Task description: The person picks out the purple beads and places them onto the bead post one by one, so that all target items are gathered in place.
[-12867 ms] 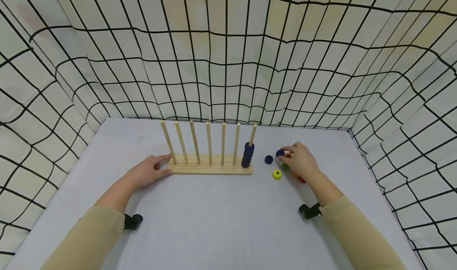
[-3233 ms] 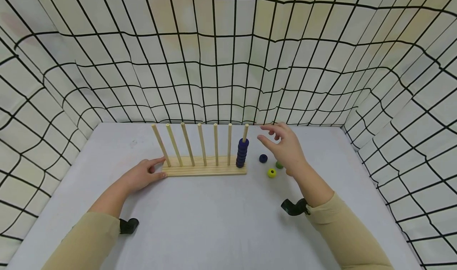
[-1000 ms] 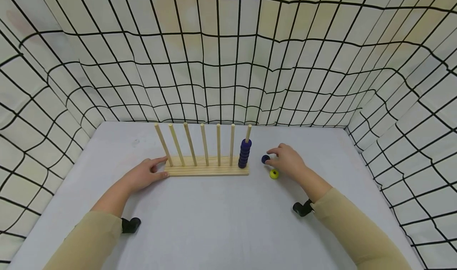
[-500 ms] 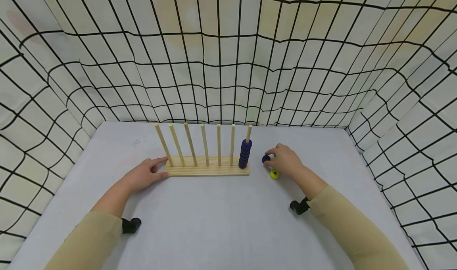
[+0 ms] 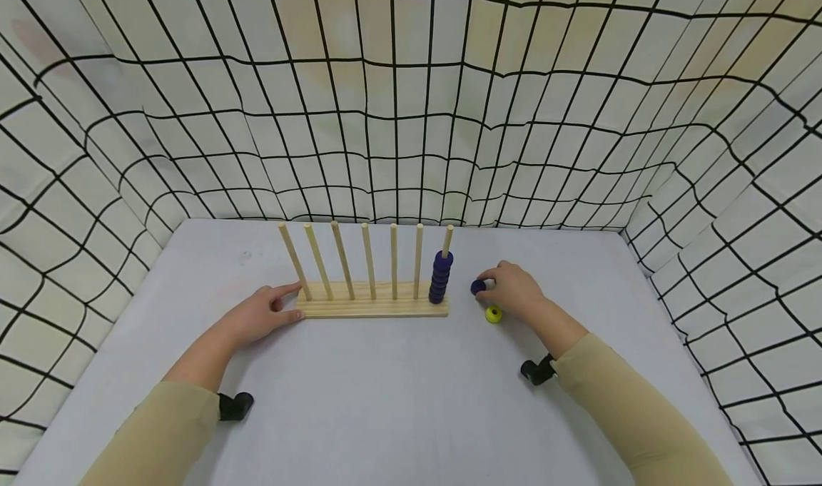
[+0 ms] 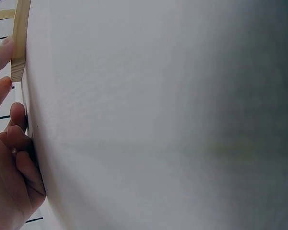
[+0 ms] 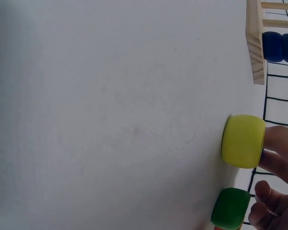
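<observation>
A wooden peg rack (image 5: 372, 309) stands on the table, several upright pegs along its base. My left hand (image 5: 260, 320) grips the left end of that base, thumb at the front and index finger behind; the left wrist view shows both digits at the base's end (image 6: 18, 67). On the rightmost peg sits a stack of dark blue beads (image 5: 439, 277). To its right, my right hand (image 5: 514, 290) pinches a loose blue bead (image 5: 478, 286) between thumb and index finger, at the table. Just in front lies a yellow bead (image 5: 493, 314), which hides the blue one in the right wrist view.
In the right wrist view a green bead (image 7: 230, 208) lies near the curled fingers, with a sliver of red-orange below; the right hand covers these in the head view. A black net (image 5: 398, 154) encloses the white table (image 5: 372, 393) at the back and sides.
The blue stack is one bead taller than 12.9 s ago. My right hand has come down from beside the peg to the loose blue bead. My left hand keeps its hold.
</observation>
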### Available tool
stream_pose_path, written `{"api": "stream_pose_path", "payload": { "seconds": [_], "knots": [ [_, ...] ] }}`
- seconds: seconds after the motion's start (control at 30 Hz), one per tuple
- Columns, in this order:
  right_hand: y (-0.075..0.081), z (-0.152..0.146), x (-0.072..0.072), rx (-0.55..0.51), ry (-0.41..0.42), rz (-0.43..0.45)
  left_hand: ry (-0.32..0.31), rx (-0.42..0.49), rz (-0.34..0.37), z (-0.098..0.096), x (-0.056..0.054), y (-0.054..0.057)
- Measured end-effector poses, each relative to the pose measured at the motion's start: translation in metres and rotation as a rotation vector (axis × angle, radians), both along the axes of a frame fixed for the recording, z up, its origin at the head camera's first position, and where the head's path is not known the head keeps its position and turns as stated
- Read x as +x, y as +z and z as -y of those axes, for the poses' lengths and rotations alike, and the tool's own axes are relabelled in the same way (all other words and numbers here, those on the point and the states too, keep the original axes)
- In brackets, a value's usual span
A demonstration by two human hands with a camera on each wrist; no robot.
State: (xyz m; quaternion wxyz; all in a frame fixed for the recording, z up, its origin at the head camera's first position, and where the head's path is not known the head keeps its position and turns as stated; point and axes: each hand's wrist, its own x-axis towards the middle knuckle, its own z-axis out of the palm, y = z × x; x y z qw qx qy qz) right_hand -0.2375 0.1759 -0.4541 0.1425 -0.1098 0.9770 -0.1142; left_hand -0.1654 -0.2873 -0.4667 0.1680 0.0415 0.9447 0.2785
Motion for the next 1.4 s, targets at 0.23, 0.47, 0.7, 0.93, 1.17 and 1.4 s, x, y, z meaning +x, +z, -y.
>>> {"api": "stream_pose_path", "payload": {
  "seconds": [0.23, 0.47, 0.7, 0.93, 1.17, 1.4],
  "knots": [
    [0.000, -0.001, -0.001, -0.015, 0.010, -0.020, 0.004, -0.005, 0.006, 0.001, -0.001, -0.001],
    [0.004, -0.001, 0.002, -0.035, -0.001, -0.082, 0.001, -0.008, 0.005, 0.001, -0.001, -0.002],
    [0.010, 0.000, 0.005, -0.080, -0.017, -0.117, 0.005, -0.013, 0.006, 0.001, -0.001, 0.000],
    [0.011, -0.002, 0.007, -0.134, -0.029, -0.141, 0.006, -0.009, 0.003, -0.001, 0.000, 0.001],
    [0.010, -0.006, 0.011, -0.215, -0.049, -0.175, 0.005, -0.003, -0.003, -0.001, 0.000, 0.001],
    [0.018, -0.008, 0.019, -0.271, -0.073, -0.190, 0.008, -0.014, 0.000, 0.000, 0.000, 0.001]
  ]
}}
